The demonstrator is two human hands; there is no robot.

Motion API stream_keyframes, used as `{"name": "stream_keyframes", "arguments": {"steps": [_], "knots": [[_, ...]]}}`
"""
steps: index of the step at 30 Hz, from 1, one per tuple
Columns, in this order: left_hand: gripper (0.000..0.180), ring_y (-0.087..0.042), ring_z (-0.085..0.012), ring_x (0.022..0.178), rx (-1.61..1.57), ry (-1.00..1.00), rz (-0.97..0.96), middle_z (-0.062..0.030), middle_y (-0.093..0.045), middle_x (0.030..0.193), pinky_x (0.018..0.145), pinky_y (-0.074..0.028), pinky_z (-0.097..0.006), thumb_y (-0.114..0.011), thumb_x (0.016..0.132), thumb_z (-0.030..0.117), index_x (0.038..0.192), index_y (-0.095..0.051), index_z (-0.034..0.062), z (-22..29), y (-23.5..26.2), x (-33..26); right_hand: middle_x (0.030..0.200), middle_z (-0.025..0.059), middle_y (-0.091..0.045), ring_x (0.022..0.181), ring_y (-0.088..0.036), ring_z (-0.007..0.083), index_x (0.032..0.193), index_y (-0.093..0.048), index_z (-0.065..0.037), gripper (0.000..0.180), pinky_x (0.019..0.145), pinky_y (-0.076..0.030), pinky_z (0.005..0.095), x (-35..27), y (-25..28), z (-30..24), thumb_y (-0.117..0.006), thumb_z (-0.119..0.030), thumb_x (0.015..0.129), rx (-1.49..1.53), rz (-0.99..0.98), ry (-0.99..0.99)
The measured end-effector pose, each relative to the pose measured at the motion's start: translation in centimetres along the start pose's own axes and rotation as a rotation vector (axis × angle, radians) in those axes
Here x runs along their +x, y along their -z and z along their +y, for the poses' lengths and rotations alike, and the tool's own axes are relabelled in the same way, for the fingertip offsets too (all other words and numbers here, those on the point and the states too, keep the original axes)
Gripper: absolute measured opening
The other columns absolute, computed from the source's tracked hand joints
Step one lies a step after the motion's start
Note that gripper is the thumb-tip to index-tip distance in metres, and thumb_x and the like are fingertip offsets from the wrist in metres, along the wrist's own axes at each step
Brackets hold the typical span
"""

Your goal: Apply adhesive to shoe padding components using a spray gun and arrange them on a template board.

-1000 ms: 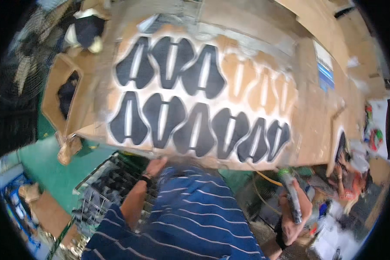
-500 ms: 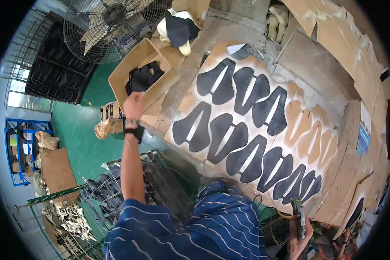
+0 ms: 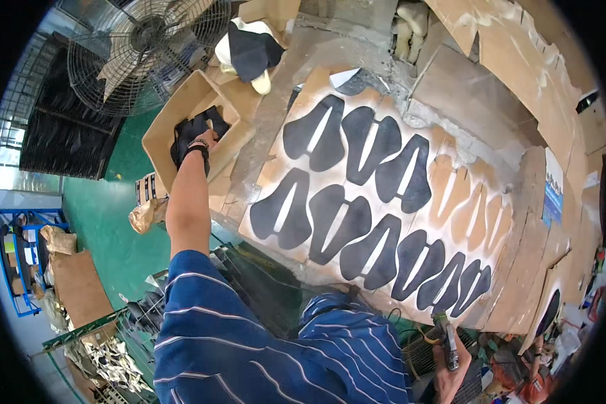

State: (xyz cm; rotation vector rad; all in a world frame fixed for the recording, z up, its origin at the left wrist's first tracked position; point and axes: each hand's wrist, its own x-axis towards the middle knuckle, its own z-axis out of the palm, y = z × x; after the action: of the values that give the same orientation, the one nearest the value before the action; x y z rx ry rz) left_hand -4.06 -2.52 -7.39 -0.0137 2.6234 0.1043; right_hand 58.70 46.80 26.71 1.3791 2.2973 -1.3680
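The left hand (image 3: 207,139) is at about ten o'clock, inside a tan open box (image 3: 156,120), with its fingers on a heap of black pieces (image 3: 185,135). Its forearm points to twelve, and a dark band (image 3: 199,149) circles the wrist. I cannot tell whether the fingers have closed on a piece. The heap is folded and overlapping, stretching roughly from eight o'clock to two, so no single long axis can be made out.

The right hand (image 3: 446,370), between four and five o'clock, is wrapped around a grey hand tool (image 3: 452,353). The tool's long axis runs up toward between eleven and twelve, its green end (image 3: 440,317) foremost, near the lower edge of the table (image 3: 258,153).

Toward three o'clock, a cardboard sheet (image 3: 296,250) edged with white haze lies on the table. It carries nine flat black cutouts (image 3: 359,264), three in the upper row and six in the lower. Their central slots mostly run from one o'clock to seven, and neighbours alternate: one has its narrow end up, the next has it down. Right of the upper row are brown outlines (image 3: 440,180) of the same shape.
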Motion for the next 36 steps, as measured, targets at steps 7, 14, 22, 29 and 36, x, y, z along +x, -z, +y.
{"name": "stream_keyframes", "arguments": {"steps": [7,14,22,29,36], "knots": [[0.032,-0.065,-0.0392,0.119,0.119,0.041,0.042,-0.0177,-0.069,0.126,0.101,-0.053,-0.048,-0.068,0.090,0.035,0.112,-0.075,0.0130,-2.3,-0.2,1.6,0.093,0.0041,-0.064,0.083,-0.055,0.0128,0.133,-0.061,0.008,0.054,0.079,-0.046,0.0277,1.0,-0.8,0.5,-0.072,-0.012,0.084,-0.079,0.016,0.007],[0.024,-0.072,-0.0339,0.102,-0.233,0.004,0.503,-0.0159,-0.075,0.104,0.088,-0.056,-0.045,-0.068,0.092,0.032,0.103,-0.077,0.0125,1.6,3.2,-6.7,0.092,0.0058,-0.066,0.085,-0.057,0.0129,0.131,-0.062,0.008,0.050,0.082,-0.047,0.0282,1.4,-1.6,-0.5,-0.067,-0.008,0.083,-0.120,0.020,0.056],[0.031,-0.060,-0.0197,0.075,-1.624,-0.300,0.477,-0.0059,-0.065,0.084,0.078,-0.053,-0.038,-0.059,0.103,0.030,0.104,-0.067,0.0000,4.9,8.1,-18.4,0.090,0.0057,-0.065,0.084,-0.057,0.0134,0.130,-0.063,0.007,0.049,0.080,-0.047,0.0264,1.2,-2.0,0.0,-0.066,-0.006,0.083,-0.164,-0.067,0.053],[0.034,-0.051,-0.0152,0.071,-2.275,-0.617,-0.278,0.0011,-0.043,0.074,0.089,-0.051,-0.039,-0.048,0.109,0.034,0.094,-0.055,0.0049,10.7,7.3,-28.0,0.099,0.0075,-0.068,0.087,-0.058,0.0150,0.131,-0.063,0.006,0.046,0.083,-0.046,0.0260,0.1,-2.0,4.4,-0.063,-0.002,0.086,-0.027,0.011,0.129],[0.053,-0.041,-0.0122,0.069,-2.482,-0.591,-0.665,0.0010,-0.041,0.076,0.075,-0.044,-0.029,-0.053,0.104,0.052,0.109,-0.057,-0.0007,20.0,5.3,-37.0,0.088,0.0162,-0.070,0.078,-0.060,0.0161,0.128,-0.065,0.007,0.047,0.074,-0.050,0.0333,-1.2,0.0,8.4,-0.069,0.003,0.081,-0.036,-0.006,0.134]]}}
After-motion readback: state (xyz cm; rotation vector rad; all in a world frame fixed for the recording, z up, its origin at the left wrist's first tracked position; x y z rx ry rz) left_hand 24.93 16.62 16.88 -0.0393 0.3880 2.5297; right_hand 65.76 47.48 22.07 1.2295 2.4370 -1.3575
